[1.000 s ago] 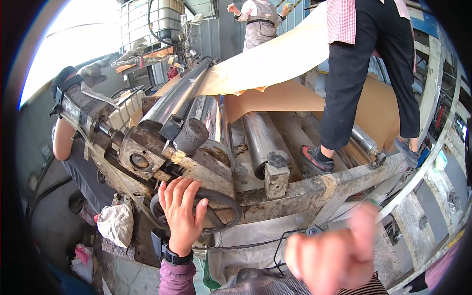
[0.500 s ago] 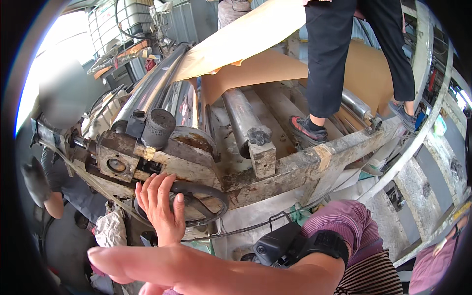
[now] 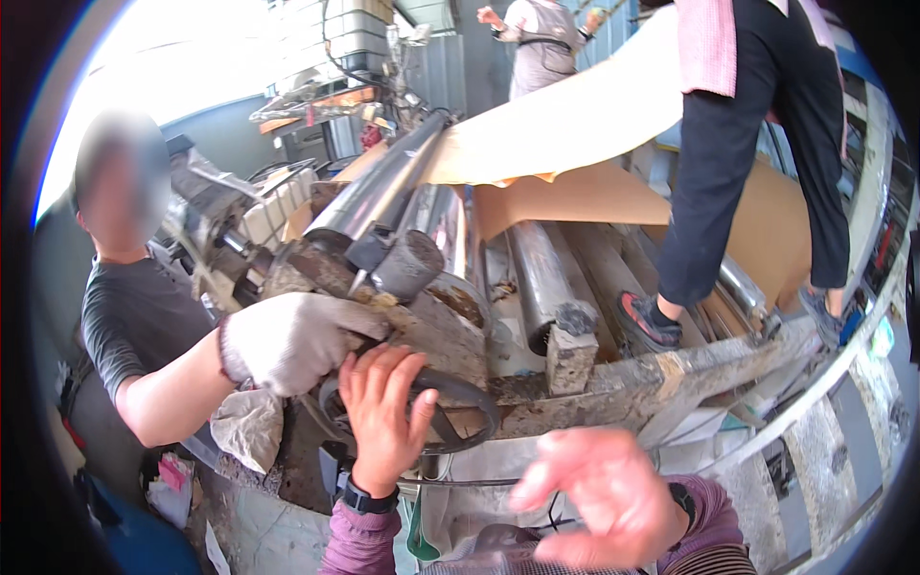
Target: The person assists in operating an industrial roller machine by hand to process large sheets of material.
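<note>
**Handwheel on the roller machine: hands on, paper up, job still open**

Handwheel first: the dark round metal handwheel [image 3: 450, 412] sits low on the near end of the rusty, grime-caked machine frame [image 3: 613, 383], and the person's left hand [image 3: 383, 412] lies spread across its left side, fingers fanned and pressing flat on the rim rather than curled round it. A dark watch sits at that wrist. The right hand [image 3: 599, 494] hangs in the air nearer the camera, blurred, fingers loosely apart and holding nothing, clear of the machine.

Right above the left hand, a co-worker's hand in a dirty white work glove [image 3: 287, 340] is clamped on the rusty end block of the frame, just beside the grey cylindrical knob [image 3: 410, 264]. So two people are on the same end of the machine.

Further out, the long shiny steel rollers [image 3: 383, 192] run away from the camera, and a wide sheet of brown paperboard [image 3: 575, 125] is lifted up over them. One person in dark trousers [image 3: 738, 153] stands on the roller bed, another stands behind the sheet.

My read: the sheet is raised but not yet laid down through the rollers, and the wheel is only touched, not gripped. The adjusting at this end looks to be under way, with the feeding of the board still left.
</note>
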Motion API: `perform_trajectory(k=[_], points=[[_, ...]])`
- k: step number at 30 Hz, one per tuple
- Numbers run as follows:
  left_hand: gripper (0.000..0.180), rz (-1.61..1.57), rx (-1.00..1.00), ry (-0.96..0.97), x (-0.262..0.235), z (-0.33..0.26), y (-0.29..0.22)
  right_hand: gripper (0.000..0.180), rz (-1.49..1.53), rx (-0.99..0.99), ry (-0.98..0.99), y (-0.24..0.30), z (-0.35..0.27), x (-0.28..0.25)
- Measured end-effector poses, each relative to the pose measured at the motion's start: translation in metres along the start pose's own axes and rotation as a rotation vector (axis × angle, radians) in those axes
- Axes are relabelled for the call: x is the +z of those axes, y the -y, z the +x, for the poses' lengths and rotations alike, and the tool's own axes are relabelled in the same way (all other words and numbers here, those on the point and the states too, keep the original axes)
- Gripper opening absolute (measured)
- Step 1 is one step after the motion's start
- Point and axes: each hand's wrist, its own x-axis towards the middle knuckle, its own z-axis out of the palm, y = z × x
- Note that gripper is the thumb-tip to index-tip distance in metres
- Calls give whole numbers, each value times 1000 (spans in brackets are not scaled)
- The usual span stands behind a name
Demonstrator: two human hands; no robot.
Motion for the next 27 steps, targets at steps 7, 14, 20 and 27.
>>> perform_trajectory(k=[7,14,20,27], points=[[37,-16,3,-51,-27,-5,19,25,-897,-91,-172,-92,50,-12],[44,-396,-7,-275,-19,-19,11,22,-803,42,-84,-133,82,-3],[44,-234,-107,-266,-29,-51,24,26,-948,-111,-39,-142,89,6],[47,-266,-87,-275,-30,-49,24,27,-954,-128,-109,-147,94,0]])
